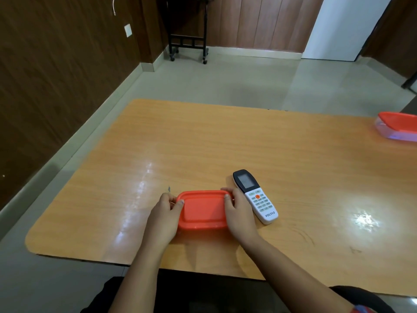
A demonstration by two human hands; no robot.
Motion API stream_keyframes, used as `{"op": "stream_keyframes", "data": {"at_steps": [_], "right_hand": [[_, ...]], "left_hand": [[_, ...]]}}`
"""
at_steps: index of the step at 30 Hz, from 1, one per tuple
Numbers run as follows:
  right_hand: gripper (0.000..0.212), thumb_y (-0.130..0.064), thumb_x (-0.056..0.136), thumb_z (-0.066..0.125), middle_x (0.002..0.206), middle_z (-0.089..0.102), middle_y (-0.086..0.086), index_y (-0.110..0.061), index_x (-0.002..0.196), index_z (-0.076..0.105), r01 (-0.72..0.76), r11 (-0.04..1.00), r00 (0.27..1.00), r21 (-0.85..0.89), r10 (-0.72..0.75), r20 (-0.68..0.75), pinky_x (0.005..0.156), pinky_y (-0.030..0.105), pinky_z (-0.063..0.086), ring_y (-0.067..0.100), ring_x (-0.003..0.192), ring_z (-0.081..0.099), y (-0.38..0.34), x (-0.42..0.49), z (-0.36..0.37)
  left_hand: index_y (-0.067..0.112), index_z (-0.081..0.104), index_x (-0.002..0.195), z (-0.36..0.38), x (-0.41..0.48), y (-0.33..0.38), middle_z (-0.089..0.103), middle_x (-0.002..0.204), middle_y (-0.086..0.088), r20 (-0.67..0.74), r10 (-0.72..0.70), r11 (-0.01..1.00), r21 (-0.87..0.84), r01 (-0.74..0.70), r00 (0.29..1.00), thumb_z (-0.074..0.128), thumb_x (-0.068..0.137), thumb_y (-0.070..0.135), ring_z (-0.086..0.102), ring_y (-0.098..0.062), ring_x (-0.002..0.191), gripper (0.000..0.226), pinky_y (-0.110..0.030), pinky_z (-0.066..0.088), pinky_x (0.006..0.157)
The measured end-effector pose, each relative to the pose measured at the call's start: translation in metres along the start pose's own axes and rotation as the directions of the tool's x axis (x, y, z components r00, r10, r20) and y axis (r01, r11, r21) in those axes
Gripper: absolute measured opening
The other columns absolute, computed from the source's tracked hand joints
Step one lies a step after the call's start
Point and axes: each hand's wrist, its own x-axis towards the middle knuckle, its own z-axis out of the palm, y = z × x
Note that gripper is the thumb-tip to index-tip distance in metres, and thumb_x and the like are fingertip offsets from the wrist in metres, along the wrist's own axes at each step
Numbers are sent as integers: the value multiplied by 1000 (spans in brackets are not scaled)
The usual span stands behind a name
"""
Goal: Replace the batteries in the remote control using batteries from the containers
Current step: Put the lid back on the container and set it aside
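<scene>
Remote control (pixel 255 196): one, smooth plastic, long and rounded; black top with a grey screen, white keypad half with an orange button and "VOLTAS" print; lies flat just right of the near container.
Near container (pixel 203 210): rounded rectangle under a matte orange lid with a raised rim, lid on.
Far container (pixel 398 126): same orange lid over a clear body, well right of the remote, cut by the frame edge.
Containers counted: two.
Table (pixel 203 143): glossy wood-grain laminate with rounded corners.
Left hand (pixel 163 216): curled on the near container's left end, thumb on the lid.
Right hand (pixel 237 211): gripping its right end, fingers over the rim.
</scene>
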Motion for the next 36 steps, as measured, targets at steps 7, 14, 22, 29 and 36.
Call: {"op": "stream_keyframes", "data": {"at_steps": [7,14,22,29,36], "right_hand": [[21,-23,99,37,98,60,2,-14,101,56,-68,997,997,34,68,-19,82,31,41,19,96,54,-6,-5,2],[37,-55,94,39,96,67,-1,-25,91,61,-198,895,978,400,156,136,87,35,48,15,93,63,-36,-13,-14],[63,-76,77,27,54,37,-7,-18,55,36,-227,935,974,274,223,47,55,29,29,11,52,38,-37,-10,-19],[57,-61,92,32,49,29,-7,-21,53,25,-209,948,977,238,214,8,49,27,24,10,46,29,-28,-6,-19],[57,-61,94,28,62,48,-3,-18,63,49,-227,969,965,96,211,153,58,28,33,12,58,46,-24,5,-21]], "left_hand": [[18,48,101,6,-2,5,52,112,-2,-125,137,989,-33,-142,983,43,98,27,52,-18,94,11,-30,35,70],[28,41,103,8,-7,20,52,84,-5,-42,-3,889,-458,-17,999,31,101,35,50,-20,71,13,-33,38,62],[13,53,80,15,-3,20,54,76,-11,93,-105,870,-474,136,990,30,56,96,57,-24,71,89,-34,46,68],[13,42,66,24,-6,16,41,65,-10,-1,-51,890,-454,45,999,33,58,95,43,-23,59,83,-35,34,62],[31,40,133,10,-16,20,47,127,10,-145,377,920,172,-352,915,49,79,68,45,-12,121,65,-31,40,95]]}}
